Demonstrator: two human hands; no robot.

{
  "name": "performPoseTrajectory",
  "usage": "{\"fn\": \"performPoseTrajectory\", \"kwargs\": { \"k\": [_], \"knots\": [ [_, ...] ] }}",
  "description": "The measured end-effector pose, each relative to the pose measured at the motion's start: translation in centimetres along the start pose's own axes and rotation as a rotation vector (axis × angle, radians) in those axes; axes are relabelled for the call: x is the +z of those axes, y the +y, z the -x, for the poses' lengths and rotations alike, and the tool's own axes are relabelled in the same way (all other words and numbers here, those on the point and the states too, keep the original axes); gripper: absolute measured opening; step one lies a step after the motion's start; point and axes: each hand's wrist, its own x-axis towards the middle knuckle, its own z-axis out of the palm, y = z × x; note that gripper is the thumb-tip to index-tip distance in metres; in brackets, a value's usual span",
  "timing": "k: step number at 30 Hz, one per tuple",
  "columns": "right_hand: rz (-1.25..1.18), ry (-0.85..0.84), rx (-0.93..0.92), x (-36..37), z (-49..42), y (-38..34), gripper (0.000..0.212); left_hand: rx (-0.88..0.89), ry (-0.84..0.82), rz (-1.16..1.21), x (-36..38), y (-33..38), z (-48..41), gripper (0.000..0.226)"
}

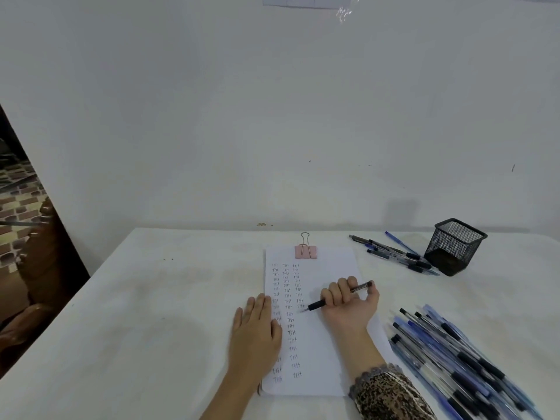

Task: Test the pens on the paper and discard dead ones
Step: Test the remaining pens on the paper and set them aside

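1. A black mesh pen cup (454,247) stands at the far right of the counter (151,313); a small cluster of pens (394,253) lies just beside its left side, some touching its base.
2. A big loose pile of blue and black pens (454,359) lies at the near right, just beside the paper's right edge; a leopard-print sleeve (388,392) with a lace cuff crosses the paper's lower right corner.
3. The paper (327,268) lies in the middle of the counter, with a pink binder clip (306,251) on its top edge.
4. The word "Test" is handwritten over and over in three columns down the left part of the sheet; the left hand (256,331) lies flat with straight fingers on the sheet's left edge and covers part of the first column.
5. The right hand (348,304) has its fingers curled round a black pen (316,305); the tip points left, near the foot of the third column; whether it touches the sheet cannot be told.
6. The counter is white and faintly smudged; it meets a plain white wall (272,116); a printed sheet (303,0) is taped at the wall's top edge, too small to read; a dark opening with a brick pattern shows at far left.
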Motion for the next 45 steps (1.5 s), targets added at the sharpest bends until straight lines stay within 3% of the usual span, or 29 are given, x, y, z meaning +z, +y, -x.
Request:
{"fn": "performPoseTrajectory", "kwargs": {
  "k": [2,7,11,13,16,18,19,22,27,30,33,36,45],
  "knots": [
    [0.029,-0.008,-0.015,0.1,0.1,-0.1,0.025,0.000,0.000,-0.001,0.0,0.0,0.0,0.053],
    [0.021,-0.064,-0.040,-0.3,0.2,0.3,0.031,-0.002,0.001,0.005,0.0,-0.1,0.0,0.054],
    [0.046,-0.129,-0.025,0.1,-0.5,0.3,0.054,0.001,-0.003,0.005,0.0,-0.1,0.0,0.054],
    [0.157,-0.174,-0.021,0.2,-0.8,0.5,0.067,0.006,-0.005,0.000,-0.1,-0.1,0.1,0.053],
    [0.287,-0.069,-0.031,0.2,-1.1,0.9,0.043,0.007,-0.006,-0.001,-0.1,0.0,0.1,0.053],
    [0.383,-0.019,-0.026,0.1,-1.2,1.1,0.061,0.009,-0.009,0.001,-0.1,0.0,0.1,0.053],
    [0.428,-0.024,-0.026,0.2,-1.1,1.1,0.058,0.009,-0.010,0.003,-0.2,-0.1,0.1,0.053],
    [0.558,-0.088,-0.032,0.2,-0.5,1.3,0.023,0.009,-0.011,-0.001,-0.1,-0.1,0.0,0.053],
    [0.853,-0.210,-0.079,-0.2,-0.4,1.1,0.014,0.007,-0.014,0.003,0.0,-0.1,-0.1,0.054],
    [1.116,-0.261,-0.212,-0.3,-0.3,1.5,0.022,0.012,-0.012,0.004,0.0,-0.1,-0.1,0.054],
    [1.344,-0.232,-0.393,-0.5,0.0,2.3,0.043,0.014,-0.010,0.008,0.0,-0.1,0.0,0.054],
    [1.328,-0.191,-0.419,-0.2,0.5,2.6,0.054,0.014,-0.009,0.010,0.0,-0.1,-0.1,0.053],
    [1.353,-0.228,-0.288,-0.2,0.2,3.3,0.049,0.010,-0.010,-0.010,-0.2,0.0,0.0,0.053]
  ]
}}
